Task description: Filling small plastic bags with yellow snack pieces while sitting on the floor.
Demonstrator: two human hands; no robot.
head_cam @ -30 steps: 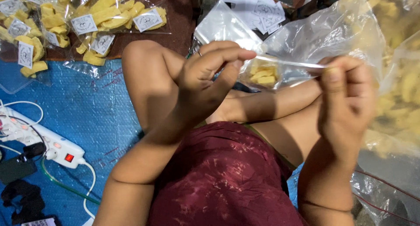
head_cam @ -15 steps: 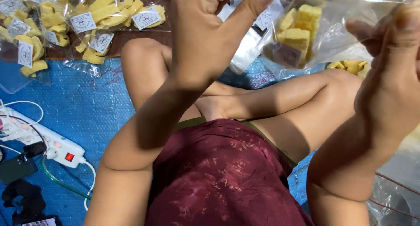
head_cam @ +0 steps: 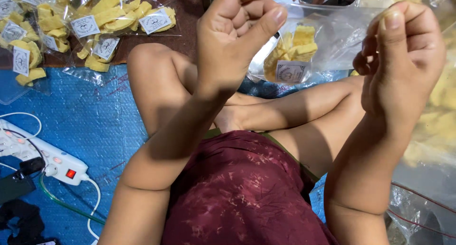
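I hold a small clear plastic bag (head_cam: 327, 36) stretched between both hands at chest height. Inside it lie several yellow snack pieces (head_cam: 294, 48) and a small white label (head_cam: 288, 71). My left hand (head_cam: 235, 33) pinches the bag's left top edge between thumb and fingers. My right hand (head_cam: 403, 55) pinches the right top edge. The bag hangs above my crossed legs (head_cam: 285, 112).
Several sealed bags of yellow snacks (head_cam: 102, 24) with white labels lie at the upper left on a brown cloth. A white power strip (head_cam: 47, 162) with a red switch and cables rests on the blue mat (head_cam: 85, 121). A big clear bag of loose yellow snacks (head_cam: 434, 121) sits at the right.
I lifted the bag up close to the camera half a second ago, and it has now dropped a little. The label inside has come into view.
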